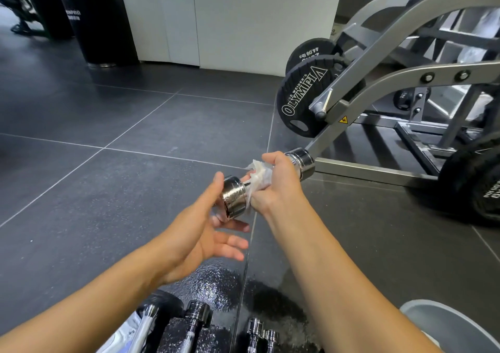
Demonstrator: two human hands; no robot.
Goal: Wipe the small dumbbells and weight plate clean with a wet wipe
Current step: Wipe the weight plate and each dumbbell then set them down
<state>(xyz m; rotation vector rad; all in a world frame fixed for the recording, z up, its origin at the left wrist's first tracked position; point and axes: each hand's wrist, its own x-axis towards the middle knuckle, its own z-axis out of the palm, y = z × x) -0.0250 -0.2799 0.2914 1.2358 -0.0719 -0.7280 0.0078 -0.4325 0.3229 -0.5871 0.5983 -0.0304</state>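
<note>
Dumbbell [234, 198] held up above the floor, right hand [280, 183] clamped round its handle through the wet wipe [261, 175], left hand [205, 231] cupping the near chrome head, fingers loosely spread: handle-scrub step, I'd say, and next the wipe needs sliding onto the heads.

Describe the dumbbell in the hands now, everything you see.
The dumbbell is shiny chrome metal with a round head at each end, held above the floor, angled away to the right. The right hand grips its handle through the wet wipe; the left hand cups the near head with straight fingers.
</note>
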